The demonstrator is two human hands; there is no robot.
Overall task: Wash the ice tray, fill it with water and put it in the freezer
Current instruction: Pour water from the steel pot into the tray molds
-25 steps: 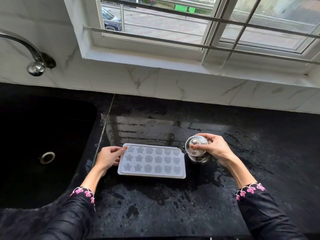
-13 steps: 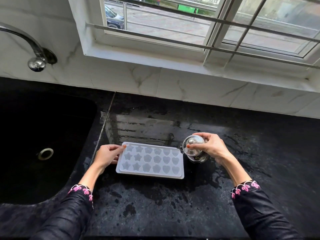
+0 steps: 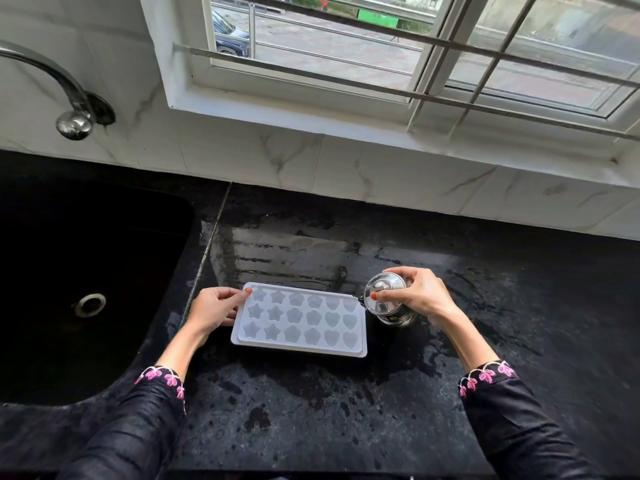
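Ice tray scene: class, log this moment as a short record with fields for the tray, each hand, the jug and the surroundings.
Ice tray: white, flat on the black worktop, with star, flower and heart moulds
Left hand: grips the tray's left edge
Right hand: holds the glass jug
Glass jug: lidded, stands at the tray's right end, spout towards the tray
Sink: black, left of the tray
Tap: on the wall above the sink
Worktop state: wet patches around the tray
Water in tray: cannot tell

faucet point(image 3: 52, 84) cut off at left edge, jug point(image 3: 389, 303) body partly hidden under right hand point(image 3: 419, 296), contents unclear
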